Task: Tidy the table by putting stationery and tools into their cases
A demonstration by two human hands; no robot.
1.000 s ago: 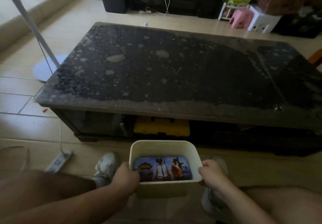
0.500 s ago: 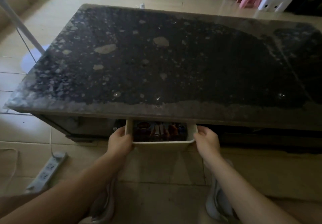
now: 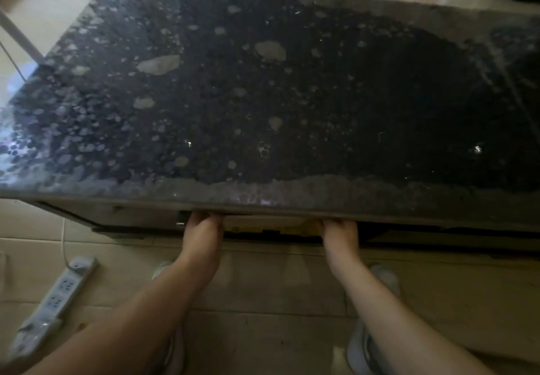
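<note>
Cream plastic: the bin was at your knees a second ago, in open view, with the printed pencil case lying in it. Half a second ago it was halfway under the table. Now only a thin strip of its near rim shows at the table's 6 o'clock edge, tucked beneath the dark speckled top. The pencil case is no longer visible; the top hides it.

Your left hand is at the bin's 9 o'clock end and your right hand at its 3 o'clock end. Both have fingers curled onto the bin, with the tips out of sight under the overhang. The grip looks on, not let go.

A yellow case peeks out just below the rim. The bin seems to be going in on top of it on the lower shelf, but contact can't be confirmed from here.

This reads as the stow step near its end: pencil case in the bin, bin almost home. Left for you is a last push, then release and draw both hands back. If you let go early, the bin may tip off the yellow case.

A power strip lies on the floor at 8 o'clock, well apart from the hands.
</note>
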